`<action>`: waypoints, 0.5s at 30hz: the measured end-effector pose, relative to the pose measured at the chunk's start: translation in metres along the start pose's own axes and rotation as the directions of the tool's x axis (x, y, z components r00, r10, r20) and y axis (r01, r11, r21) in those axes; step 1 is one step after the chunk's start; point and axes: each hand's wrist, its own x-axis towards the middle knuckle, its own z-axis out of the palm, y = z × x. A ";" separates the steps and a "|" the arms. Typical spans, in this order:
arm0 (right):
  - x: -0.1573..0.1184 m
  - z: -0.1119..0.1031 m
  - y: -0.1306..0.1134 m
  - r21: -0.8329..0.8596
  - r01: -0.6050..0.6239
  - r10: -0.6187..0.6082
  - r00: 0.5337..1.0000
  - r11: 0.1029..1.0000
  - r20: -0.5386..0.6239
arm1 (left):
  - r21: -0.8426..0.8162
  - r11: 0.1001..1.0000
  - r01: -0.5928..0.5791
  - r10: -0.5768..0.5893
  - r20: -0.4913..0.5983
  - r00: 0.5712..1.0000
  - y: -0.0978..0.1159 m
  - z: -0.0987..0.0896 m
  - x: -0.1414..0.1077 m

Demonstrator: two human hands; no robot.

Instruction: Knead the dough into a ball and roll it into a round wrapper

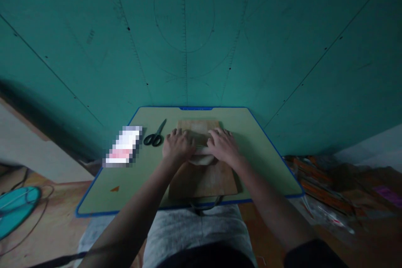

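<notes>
My left hand (pixel 178 146) lies over the left end of a pale rolling pin (pixel 203 150), its fingers bent over the far side. On the right end, my right hand (pixel 224 144) is placed in the same way. Just below the pin shows a rounded, pale piece of dough (pixel 202 160), partly hidden by the pin and the hands. Both rest on a wooden cutting board (pixel 204 182), whose cord loop hangs at the near edge.
The board lies on a blue-edged small table (pixel 260 167). Black-handled scissors (pixel 154 137) and a pixelated white and pink item (pixel 124 146) are to the left, with a small orange triangle (pixel 114 189) nearer me. A green wall (pixel 201 63) stands behind; a teal round object (pixel 19 209) is on the floor.
</notes>
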 end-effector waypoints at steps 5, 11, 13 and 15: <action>0.034 0.003 0.010 0.052 -0.063 0.059 0.996 0.997 0.070 | 0.022 0.999 0.026 -0.027 0.055 0.998 -0.005 0.000 0.027; 0.024 0.000 0.004 0.014 -0.073 0.072 0.995 0.997 0.062 | 0.002 0.999 0.049 -0.050 0.033 0.998 -0.005 0.003 0.023; 0.008 -0.003 -0.001 -0.019 -0.052 0.053 0.998 0.998 0.034 | 0.000 0.999 0.043 -0.043 0.000 0.999 -0.003 0.002 0.009; -0.011 -0.004 -0.006 -0.042 -0.027 0.027 1.000 0.999 0.001 | 0.001 0.999 0.032 -0.032 -0.036 0.999 -0.001 0.002 -0.008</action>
